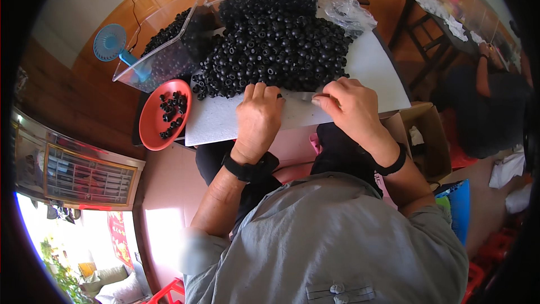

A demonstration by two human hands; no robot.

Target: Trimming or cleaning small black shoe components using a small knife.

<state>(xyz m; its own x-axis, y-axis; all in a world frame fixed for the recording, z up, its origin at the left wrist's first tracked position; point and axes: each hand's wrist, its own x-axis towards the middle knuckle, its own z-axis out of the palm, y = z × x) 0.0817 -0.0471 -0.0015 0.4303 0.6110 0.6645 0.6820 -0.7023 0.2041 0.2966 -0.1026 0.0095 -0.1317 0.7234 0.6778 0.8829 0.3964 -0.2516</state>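
A big heap of small black round hollow parts [275, 50] covers the far part of the white tabletop [219, 121]. At its near edge my left hand [260, 114] is closed, with one small black part [279, 96] pinched at its fingertips. My right hand [355, 108] is closed too, thumb against the fingers, on a thin metal blade [304, 96] that points left toward that part. Most of the blade's grip end is hidden by my fingers. An orange-red bowl [144, 121] with several black parts in it stands left of my left hand.
Two clear plastic bins [130, 74] of black parts stand behind and left of the heap, with a blue fan [110, 42] by the left one. Crumpled clear plastic [344, 5] lies at the back right. A cardboard box [433, 135] is below right; another person [478, 101] sits beyond.
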